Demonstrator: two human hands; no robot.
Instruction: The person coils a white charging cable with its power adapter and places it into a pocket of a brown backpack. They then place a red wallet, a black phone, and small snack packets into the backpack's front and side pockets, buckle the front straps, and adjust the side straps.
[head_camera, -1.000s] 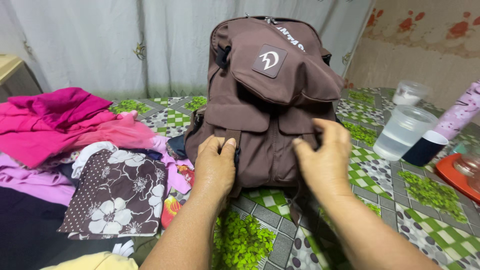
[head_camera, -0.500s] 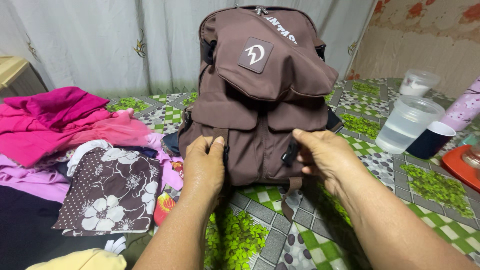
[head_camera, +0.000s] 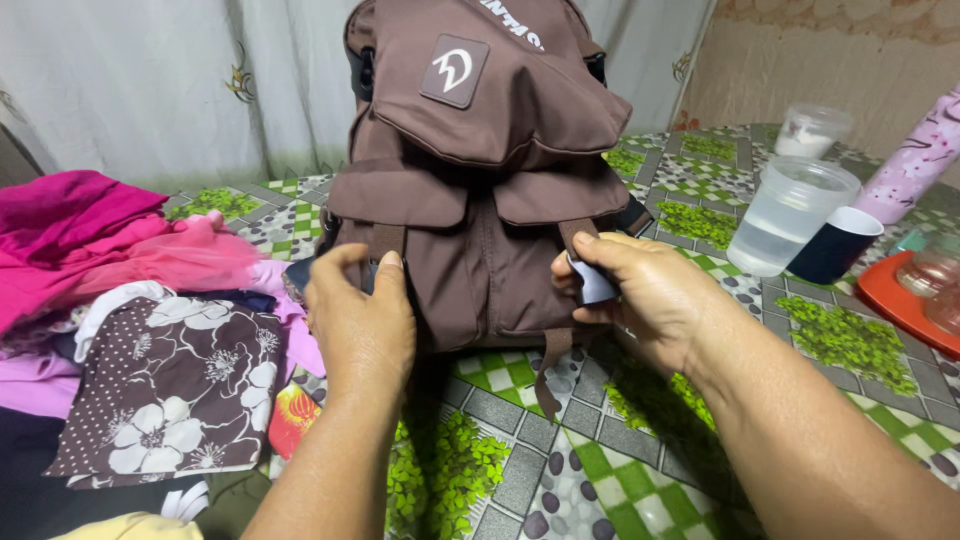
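A brown backpack (head_camera: 480, 170) stands upright on a table covered with a green and grey patterned cloth (head_camera: 560, 470). My left hand (head_camera: 360, 325) grips the buckle and strap on the backpack's left front pocket. My right hand (head_camera: 635, 295) pinches the dark plastic buckle (head_camera: 592, 282) on the right front pocket strap. A loose strap end (head_camera: 545, 370) hangs down onto the table between my hands. The top flap with a white emblem patch lies closed over the pockets.
A heap of pink and magenta clothes (head_camera: 100, 240) and a brown floral cloth (head_camera: 165, 385) lie at the left. At the right stand a clear plastic cup of water (head_camera: 785, 215), a dark cup (head_camera: 835, 245), a lidded container (head_camera: 808, 128), a pink bottle (head_camera: 915, 155) and a red tray (head_camera: 905, 305). A white curtain hangs behind.
The view has shifted so the backpack sits higher and more left in frame. My right hand has closed its fingers on the right pocket's buckle; my left hand stays on the left strap.
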